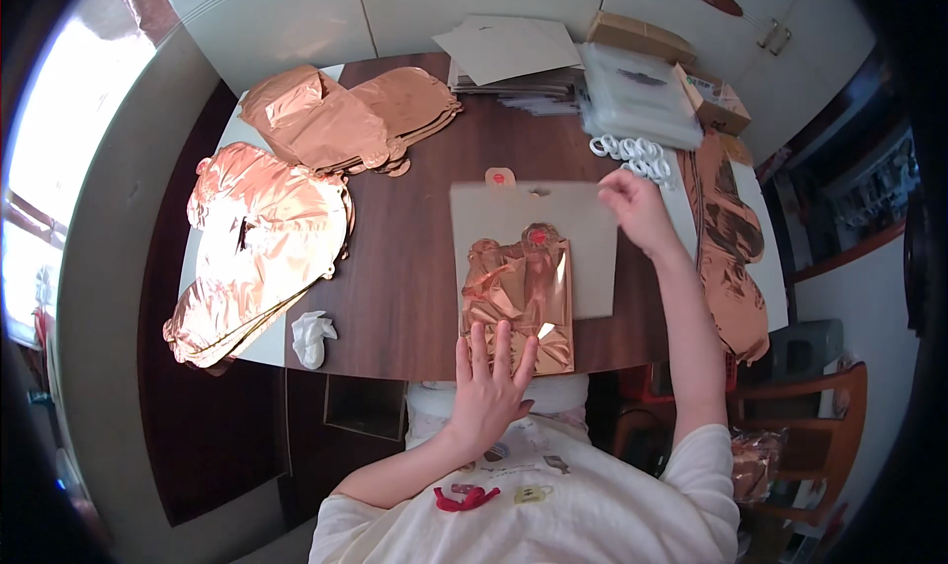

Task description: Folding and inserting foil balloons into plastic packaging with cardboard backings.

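Head view: left hand (489,398) spread wide on folded copper foil (506,289), partly over a pale card (592,273) on the table (400,258); right hand (640,213) narrowed at the card's corner, hold unclear. Folding looks nearly done; stacked foils (272,208) wait.

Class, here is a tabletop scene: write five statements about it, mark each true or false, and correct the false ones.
1. The left hand has its fingers on the folded copper foil. True.
2. The right hand is at the lower left corner of the pale card. False: it is at the upper right corner.
3. The crumpled white tissue lies left of the card. True.
4. The white rings lie beside the tissue. False: they lie by the translucent plastic stack.
5. The foil overlaps the card. True.
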Tool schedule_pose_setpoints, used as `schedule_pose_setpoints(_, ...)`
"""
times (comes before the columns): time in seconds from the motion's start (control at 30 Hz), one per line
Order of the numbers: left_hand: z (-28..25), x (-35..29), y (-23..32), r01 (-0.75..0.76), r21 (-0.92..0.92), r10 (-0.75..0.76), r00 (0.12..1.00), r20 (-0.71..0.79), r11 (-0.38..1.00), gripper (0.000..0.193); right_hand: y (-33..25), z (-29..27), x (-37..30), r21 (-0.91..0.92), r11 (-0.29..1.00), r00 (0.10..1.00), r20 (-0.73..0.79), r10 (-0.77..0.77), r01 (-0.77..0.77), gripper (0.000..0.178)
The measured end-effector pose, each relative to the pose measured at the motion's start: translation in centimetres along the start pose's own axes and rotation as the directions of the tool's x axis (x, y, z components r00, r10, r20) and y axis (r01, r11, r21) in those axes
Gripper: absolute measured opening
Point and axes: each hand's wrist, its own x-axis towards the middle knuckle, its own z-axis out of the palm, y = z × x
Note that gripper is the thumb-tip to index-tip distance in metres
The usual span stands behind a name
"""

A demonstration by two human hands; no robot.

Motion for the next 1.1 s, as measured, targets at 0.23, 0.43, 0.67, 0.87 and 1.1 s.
schedule_pose_setpoints(0.23, 0.3, 0.0, 0.0, 0.000, -0.014, 0.000, 1.000, 0.002, 1.000, 0.104, -2.5, -5.3, -1.9, 0.363, 0.893, 0.897, -0.433, -0.093, 0.268, 0.010)
schedule_pose_setpoints(0.43, -0.2, 0.0, 0.2, 0.026, -0.034, -0.026, 1.000, 0.009, 0.999, 0.102, -5.1, -4.8, -9.9, -0.236, 0.820, 0.746, -0.340, -0.573, 0.522, 0.015)
schedule_pose_setpoints(0.67, 3.7, -3.1, -1.1, -0.081, 0.232, 0.128, 0.972, -0.197, 0.969, 0.088, -3.9, -1.7, -20.0, -0.319, 0.524, 0.526, -0.089, -0.846, 0.790, 0.021)
schedule_pose_setpoints(0.87, 0.2, -4.8, -5.5, 0.275, -0.087, -0.271, 0.961, 0.056, 0.957, 0.076, -1.1, 1.1, -24.1, -0.327, 0.559, 0.598, 0.022, -0.801, 0.762, 0.025)
schedule_pose_setpoints(1.1, -3.3, -3.0, -5.7, 0.088, -0.423, -0.159, 0.978, -0.137, 0.902, 0.069, 0.1, 2.0, -22.5, -0.291, 0.566, 0.634, 0.269, -0.725, 0.771, 0.016)
